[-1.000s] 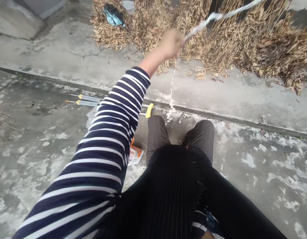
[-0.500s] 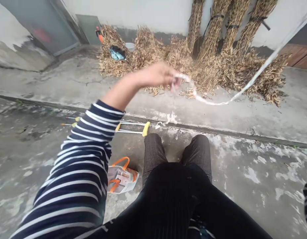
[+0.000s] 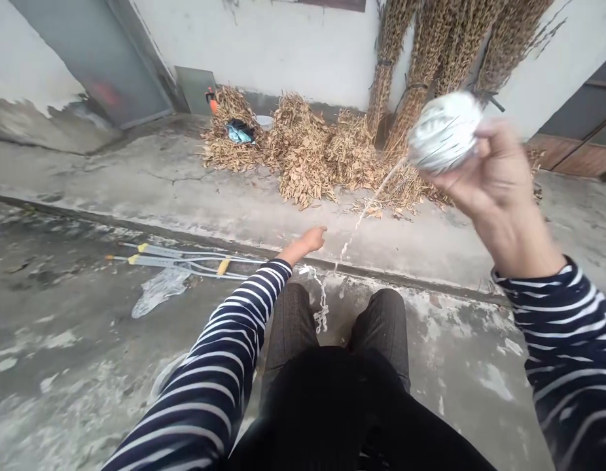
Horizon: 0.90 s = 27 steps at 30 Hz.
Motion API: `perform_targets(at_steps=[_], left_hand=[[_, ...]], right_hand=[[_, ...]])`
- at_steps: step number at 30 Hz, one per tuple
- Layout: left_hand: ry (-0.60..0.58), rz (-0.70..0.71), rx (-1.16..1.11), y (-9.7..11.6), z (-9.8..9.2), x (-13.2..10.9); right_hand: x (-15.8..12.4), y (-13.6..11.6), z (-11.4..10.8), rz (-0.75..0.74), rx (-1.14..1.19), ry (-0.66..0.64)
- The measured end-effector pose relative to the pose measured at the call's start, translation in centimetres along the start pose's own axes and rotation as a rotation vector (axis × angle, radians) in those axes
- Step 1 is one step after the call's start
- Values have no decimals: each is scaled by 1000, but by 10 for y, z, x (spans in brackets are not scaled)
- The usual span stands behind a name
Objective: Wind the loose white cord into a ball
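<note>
Raised at the upper right, my right hand (image 3: pixel 499 176) is closed round a ball of white twine (image 3: pixel 445 131), slightly smeared by motion. From the ball a loose strand of twine (image 3: pixel 364 212) runs down and left toward the step edge. Lower and nearer the middle, my left hand (image 3: pixel 310 242) has its fingers curled, one finger pointing right. Whatever it may hold is hidden. Just below that hand, a crinkled length of white twine (image 3: pixel 321 301) trails down between my knees; I cannot tell whether it joins the hand.
Crutches (image 3: pixel 185 258) and a clear plastic bag (image 3: pixel 163 288) lie on the concrete at left. Heaps of dry stalks (image 3: pixel 303 157) sit along the wall, with tied bundles (image 3: pixel 381 85) leaning upright. A low step edge (image 3: pixel 430 288) crosses ahead of my knees.
My right hand has come into view with the twine ball. My left hand has dropped lower and nearer my knees. The strand, formerly stretching to the upper right, now hangs from the ball.
</note>
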State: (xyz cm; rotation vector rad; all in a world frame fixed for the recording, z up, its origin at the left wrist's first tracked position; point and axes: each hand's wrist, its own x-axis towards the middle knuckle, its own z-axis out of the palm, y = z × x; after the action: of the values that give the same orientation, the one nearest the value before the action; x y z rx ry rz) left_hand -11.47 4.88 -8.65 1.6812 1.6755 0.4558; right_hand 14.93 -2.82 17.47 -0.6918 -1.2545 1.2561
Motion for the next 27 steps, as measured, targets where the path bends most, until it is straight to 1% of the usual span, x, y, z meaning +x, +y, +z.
perform_targets(at_steps=[1, 3, 4, 6, 7, 8, 10, 11, 12, 14, 17, 19, 21, 23, 25, 27], left_hand=[[39, 3, -34, 7, 3, -1], [113, 82, -242, 28, 9, -8], [150, 154, -422, 41, 12, -13], [173, 334, -807, 70, 19, -27], [170, 396, -951, 84, 23, -33], [157, 437, -1048, 96, 26, -39], [157, 439, -1157, 112, 33, -47], [161, 419, -1177, 115, 36, -50], [166, 394, -1183, 116, 39, -52], [172, 331, -1177, 111, 44, -57], [171, 232, -1133, 92, 46, -67], [194, 182, -1070, 77, 43, -71], [243, 139, -1008, 63, 37, -73], [297, 107, -969, 53, 29, -75], [324, 104, -943, 46, 21, -78], [308, 120, -939, 40, 15, -84]], right_hand=[[1, 15, 1, 64, 50, -1], [4, 42, 1, 163, 84, -11], [5, 54, 0, 194, 71, -32], [7, 74, -3, 249, 43, -94], [8, 81, -5, 280, 38, -125], [8, 86, -7, 312, 37, -155], [9, 92, -12, 369, 38, -199], [10, 94, -15, 385, 40, -222], [11, 95, -19, 390, 48, -245], [13, 97, -29, 388, 86, -275], [12, 107, -48, 425, 170, -269], [3, 119, -59, 465, 215, -252], [-13, 136, -65, 480, 257, -255], [-35, 154, -65, 471, 307, -273], [-60, 172, -61, 455, 362, -258], [-83, 186, -52, 445, 404, -213]])
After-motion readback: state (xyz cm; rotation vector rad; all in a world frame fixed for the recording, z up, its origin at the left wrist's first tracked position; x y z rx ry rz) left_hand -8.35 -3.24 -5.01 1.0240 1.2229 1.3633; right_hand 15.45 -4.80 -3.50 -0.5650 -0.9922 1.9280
